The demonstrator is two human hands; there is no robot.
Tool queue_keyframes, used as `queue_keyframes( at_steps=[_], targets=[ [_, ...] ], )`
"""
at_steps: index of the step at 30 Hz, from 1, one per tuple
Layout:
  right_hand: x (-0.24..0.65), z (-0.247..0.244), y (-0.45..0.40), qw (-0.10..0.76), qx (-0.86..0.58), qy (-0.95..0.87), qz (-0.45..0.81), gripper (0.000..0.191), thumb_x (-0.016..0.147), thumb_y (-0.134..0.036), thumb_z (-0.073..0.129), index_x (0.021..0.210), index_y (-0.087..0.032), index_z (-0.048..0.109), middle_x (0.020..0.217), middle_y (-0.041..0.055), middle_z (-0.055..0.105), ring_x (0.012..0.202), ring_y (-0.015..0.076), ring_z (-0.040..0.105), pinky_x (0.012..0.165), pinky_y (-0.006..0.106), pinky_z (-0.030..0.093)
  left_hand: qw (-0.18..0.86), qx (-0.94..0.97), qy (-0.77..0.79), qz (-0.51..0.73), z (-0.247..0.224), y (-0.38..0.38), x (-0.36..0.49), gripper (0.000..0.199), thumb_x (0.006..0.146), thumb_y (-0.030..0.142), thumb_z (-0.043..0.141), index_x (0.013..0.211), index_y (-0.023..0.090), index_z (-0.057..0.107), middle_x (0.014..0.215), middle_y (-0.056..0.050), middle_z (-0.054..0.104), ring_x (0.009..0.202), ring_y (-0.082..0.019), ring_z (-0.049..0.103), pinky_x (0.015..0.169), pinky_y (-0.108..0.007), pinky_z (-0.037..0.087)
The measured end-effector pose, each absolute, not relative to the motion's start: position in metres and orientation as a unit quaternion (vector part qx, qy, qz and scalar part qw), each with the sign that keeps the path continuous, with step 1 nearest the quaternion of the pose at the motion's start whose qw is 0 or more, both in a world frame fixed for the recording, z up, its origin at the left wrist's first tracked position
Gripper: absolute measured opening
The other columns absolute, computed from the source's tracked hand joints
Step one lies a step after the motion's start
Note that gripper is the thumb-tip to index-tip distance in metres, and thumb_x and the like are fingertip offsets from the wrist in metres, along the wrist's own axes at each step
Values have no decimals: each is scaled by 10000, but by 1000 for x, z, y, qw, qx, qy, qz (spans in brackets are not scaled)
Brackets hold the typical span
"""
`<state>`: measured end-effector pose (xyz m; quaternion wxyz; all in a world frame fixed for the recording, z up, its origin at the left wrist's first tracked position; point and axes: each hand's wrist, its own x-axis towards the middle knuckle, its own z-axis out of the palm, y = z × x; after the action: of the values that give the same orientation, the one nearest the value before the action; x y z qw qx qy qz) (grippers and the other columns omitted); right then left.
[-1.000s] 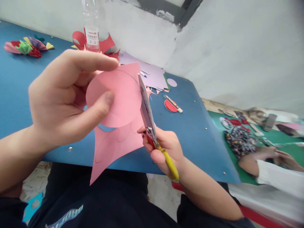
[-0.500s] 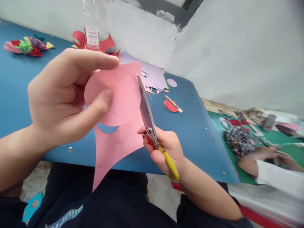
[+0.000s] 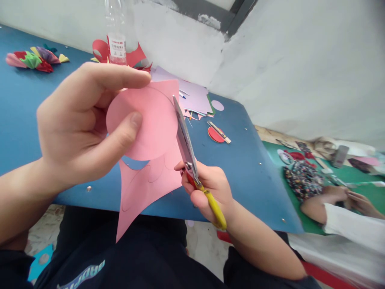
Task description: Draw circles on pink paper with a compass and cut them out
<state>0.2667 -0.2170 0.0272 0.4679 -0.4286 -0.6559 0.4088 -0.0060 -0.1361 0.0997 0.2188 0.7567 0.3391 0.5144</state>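
Observation:
My left hand [image 3: 87, 124] pinches a sheet of pink paper [image 3: 150, 124] between thumb and fingers, holding it up above the table. The paper's left part is cut to a round edge, and a drawn curve runs on across its upper right. A pink offcut [image 3: 141, 192] with pencilled arcs hangs below, still joined on the right side. My right hand [image 3: 210, 192] grips scissors [image 3: 188, 148] with yellow and red handles. Their blades look nearly closed, pointing up along the right edge of the round shape, with the tips by the drawn line.
A plastic bottle [image 3: 116, 44] stands by red paper scraps [image 3: 136, 56]. Crumpled coloured paper [image 3: 36, 59] lies at far left. Lilac sheets [image 3: 195, 96], a lilac disc [image 3: 217, 105] and red discs [image 3: 215, 135] under a narrow strip lie behind. At right, another person's hands [image 3: 351, 198] rest over a green table [image 3: 273, 154].
Almost nothing differs. The scissor tips have shifted very slightly left, and the left hand with the paper has moved a tiny bit.

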Motion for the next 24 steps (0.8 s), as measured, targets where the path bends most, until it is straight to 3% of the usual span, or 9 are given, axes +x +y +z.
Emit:
queue_keyframes(
  at_steps=[10, 14, 18, 21, 24],
  targets=[
    [267, 29, -217, 456, -426, -677, 390, 577, 829, -644, 868, 1126, -159, 773, 618, -45, 563, 523, 111, 457, 482, 259, 392, 182, 779, 321, 506, 100, -134, -6, 396, 1061, 313, 632, 1451, 248, 642, 1424, -85, 704, 1310, -308, 718, 1226, -579, 584],
    [267, 29, -217, 456, -436, -673, 385, 629, 789, -684, 881, 1106, -152, 775, 610, -40, 563, 522, 121, 472, 471, 267, 402, 219, 760, 327, 517, 99, -134, -6, 416, 1044, 340, 671, 1445, 230, 647, 1244, -106, 761, 1308, -328, 721, 1219, -568, 584],
    [267, 28, -216, 457, -436, -675, 381, 623, 792, -700, 868, 1104, -168, 779, 608, -43, 564, 517, 116, 474, 475, 260, 415, 243, 745, 324, 529, 98, -135, -6, 435, 1035, 360, 692, 1451, 242, 649, 1063, -93, 770, 1301, -336, 724, 1096, -509, 655],
    [268, 27, -216, 461, -431, -675, 381, 615, 804, -692, 865, 1111, -166, 779, 611, -42, 566, 517, 115, 472, 471, 257, 407, 239, 740, 333, 533, 99, -136, -5, 436, 1035, 350, 698, 1456, 248, 649, 1191, -100, 771, 1283, -317, 728, 1054, -469, 669],
    [268, 27, -217, 464, -428, -674, 384, 623, 800, -688, 871, 1121, -161, 779, 613, -44, 560, 517, 113, 458, 469, 256, 398, 232, 740, 337, 534, 99, -136, -5, 408, 1031, 327, 707, 1428, 241, 668, 1377, -91, 742, 1298, -296, 717, 1158, -486, 626]
  ],
)
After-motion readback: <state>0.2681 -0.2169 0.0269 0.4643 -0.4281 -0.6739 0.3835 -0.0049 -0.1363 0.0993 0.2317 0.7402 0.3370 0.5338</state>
